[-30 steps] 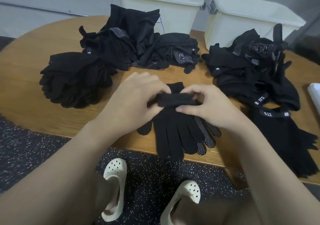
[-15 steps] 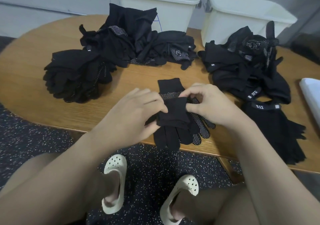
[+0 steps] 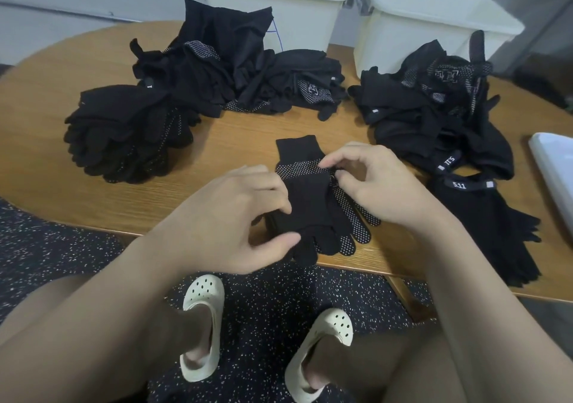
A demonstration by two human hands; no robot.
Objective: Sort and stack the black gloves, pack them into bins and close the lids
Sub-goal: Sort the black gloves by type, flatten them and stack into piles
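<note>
At the wooden table's point(image 3: 93, 142) near edge, the left hand point(image 3: 229, 219) pinched the plain black glove point(image 3: 307, 204) between thumb and fingers while the right hand's point(image 3: 381, 185) curled fingertips nipped its cuff, seemingly squaring it over the dotted glove point(image 3: 350, 213) beneath for stacking.

A single wide-angle view from the person's head looks forward and steeply down. It sits close over the near edge of the wooden table point(image 3: 217, 142), takes in the floor point(image 3: 46, 247) beneath, and reaches as far as the wall behind the table.
</note>
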